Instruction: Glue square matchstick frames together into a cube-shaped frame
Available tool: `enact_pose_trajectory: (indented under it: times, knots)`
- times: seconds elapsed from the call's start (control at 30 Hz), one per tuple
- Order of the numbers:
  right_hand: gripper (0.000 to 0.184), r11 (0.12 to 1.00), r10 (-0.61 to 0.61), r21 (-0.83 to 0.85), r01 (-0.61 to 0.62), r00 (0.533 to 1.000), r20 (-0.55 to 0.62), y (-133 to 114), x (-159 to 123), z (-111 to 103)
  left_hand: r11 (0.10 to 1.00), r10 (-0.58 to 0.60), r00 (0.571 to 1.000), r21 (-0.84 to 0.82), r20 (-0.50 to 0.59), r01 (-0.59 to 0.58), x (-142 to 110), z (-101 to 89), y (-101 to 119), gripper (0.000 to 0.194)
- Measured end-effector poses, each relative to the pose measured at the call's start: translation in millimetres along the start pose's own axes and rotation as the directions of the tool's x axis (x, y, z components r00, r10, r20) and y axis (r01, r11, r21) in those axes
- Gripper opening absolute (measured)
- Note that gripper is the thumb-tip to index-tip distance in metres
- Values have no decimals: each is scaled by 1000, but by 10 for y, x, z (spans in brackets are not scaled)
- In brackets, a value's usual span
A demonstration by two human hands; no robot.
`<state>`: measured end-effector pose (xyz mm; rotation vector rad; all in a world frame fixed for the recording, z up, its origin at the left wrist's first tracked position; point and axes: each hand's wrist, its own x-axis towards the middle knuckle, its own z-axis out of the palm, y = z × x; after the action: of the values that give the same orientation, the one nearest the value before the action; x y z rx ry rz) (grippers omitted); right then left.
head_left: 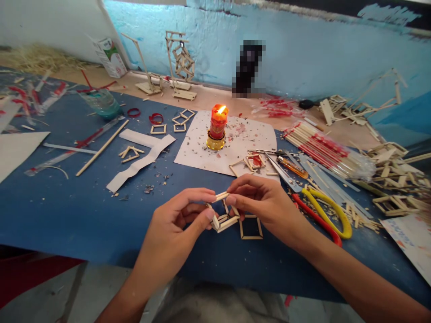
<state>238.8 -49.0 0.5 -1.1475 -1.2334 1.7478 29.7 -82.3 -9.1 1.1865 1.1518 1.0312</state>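
Between my two hands, just above the blue mat, is a small box-like frame of wooden sticks (226, 221). My left hand (180, 220) grips its left side, thumb in front and fingers behind. The fingers of my right hand (257, 199) pinch its upper right part; some of them are hidden behind it. A flat square of sticks (251, 237) lies on the mat just below my right hand. Beyond the hands, a lit red candle (218, 121) stands in a gold holder (215, 142) on white paper (193, 154). More stick squares (240, 168) rest at the paper's near edge.
Scissors (323, 211) with red and yellow handles, a lighter (292, 167) and bundled sticks (330, 150) lie right. Left are a paper strip (141, 166), a long stick (103, 147) and a cup of bluish liquid (101, 104). Stick models (182, 67) stand by the wall.
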Motion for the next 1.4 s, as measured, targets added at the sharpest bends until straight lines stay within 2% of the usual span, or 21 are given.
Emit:
enact_pose_trajectory:
  times: [0.1,0.2,0.27,0.33,0.43,0.5,0.53,0.6,0.63,0.7,0.77,0.83,0.87,0.93,1.0,1.07,1.13,1.2,1.27,1.33,1.4]
  knots:
    - [17,998,38,-54,-37,999,10,-30,52,-7,979,77,996,185,52,-86,26,-51,44,25]
    - [11,971,0,-238,-11,999,-47,-87,77,30,907,148,982,379,116,-182,23,-81,61,46]
    - [7,925,-67,-380,17,991,-118,-161,65,52,872,156,982,452,105,-187,14,-92,43,50]
    - [6,900,-123,-434,33,975,-183,-261,25,18,855,135,988,495,78,-156,3,-103,12,53]
    - [8,868,-172,-497,19,949,-265,-409,-78,-210,836,113,992,535,49,-121,-14,-128,-22,55]
    - [14,764,-145,-642,-69,951,-275,-467,-150,-439,820,129,991,558,34,-126,-21,-147,-23,51]
    - [17,669,-92,-735,-111,969,-230,-479,-175,-549,812,142,989,568,32,-135,-21,-155,-16,50]
    - [20,423,-107,-892,-157,969,-221,-474,-183,-717,796,152,987,587,42,-147,-13,-165,6,50]
    - [21,322,-145,-934,-151,968,-207,-463,-159,-766,792,148,988,593,51,-149,-5,-167,19,50]
    - [19,207,-239,-977,-45,966,-95,-440,-50,-799,794,138,988,588,70,-153,11,-167,41,50]
    - [23,151,-248,-974,171,960,130,-429,127,-778,801,134,987,576,89,-161,14,-162,50,49]
    - [28,102,-171,-931,351,928,331,-436,330,-747,799,137,984,574,115,-179,-7,-153,41,49]
    - [28,86,-125,-913,398,914,387,-443,425,-736,796,133,983,577,124,-181,-27,-150,31,50]
    - [27,77,-59,-895,439,898,436,-458,572,-731,787,135,982,589,130,-186,-73,-162,16,58]
    - [26,79,-48,-888,454,891,451,-460,639,-748,760,155,977,614,147,-213,-96,-227,41,70]
    - [26,92,-74,-883,461,887,456,-442,628,-777,699,213,958,655,192,-287,-43,-380,139,68]
    - [22,125,-109,-878,463,886,451,-409,565,-798,606,313,924,703,219,-372,136,-628,314,43]
    - [20,148,-146,-877,458,887,439,-374,482,-797,489,400,904,798,153,-351,458,-936,527,23]
    - [18,159,-189,-876,456,885,426,-347,409,-775,339,357,923,902,142,-269,892,-1236,715,21]
    - [17,167,-231,-874,456,880,415,-327,363,-749,296,287,940,916,184,-270,1362,-1457,827,25]
    - [17,165,-275,-876,454,874,401,-303,345,-743,283,206,950,915,236,-289,1780,-1560,853,26]
